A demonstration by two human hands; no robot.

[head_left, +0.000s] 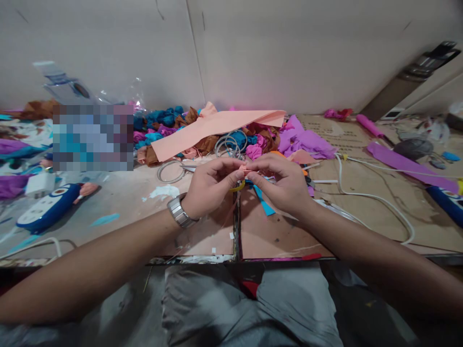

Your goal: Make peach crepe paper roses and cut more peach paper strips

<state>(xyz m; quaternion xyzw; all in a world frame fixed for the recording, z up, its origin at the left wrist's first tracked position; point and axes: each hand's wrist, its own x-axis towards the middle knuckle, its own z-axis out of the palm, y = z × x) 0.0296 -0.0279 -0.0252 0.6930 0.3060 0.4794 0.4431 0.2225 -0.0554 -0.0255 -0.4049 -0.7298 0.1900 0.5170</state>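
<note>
Above the middle of the table, my left hand (212, 184) and my right hand (284, 185) meet fingertip to fingertip. Both pinch a small crumpled piece of peach paper (244, 168), mostly hidden by the fingers. Just under them are a yellow ring-shaped thing (238, 187) and a blue paper strip (264, 200). Scissors (188, 168) lie partly behind my left hand. Thin metal rings (227, 144) rest just beyond the fingers. Farther back, a large folded peach sheet (220, 124) lies across a heap of twisted coloured paper (166, 118).
A white cable (376, 195) curves over the cardboard (356, 144) on the right. A blue and white power strip (50, 207) lies at left, another (448, 205) at the right edge. A dark flask (412, 79) leans near the wall. Purple paper (307, 140) spreads behind my right hand.
</note>
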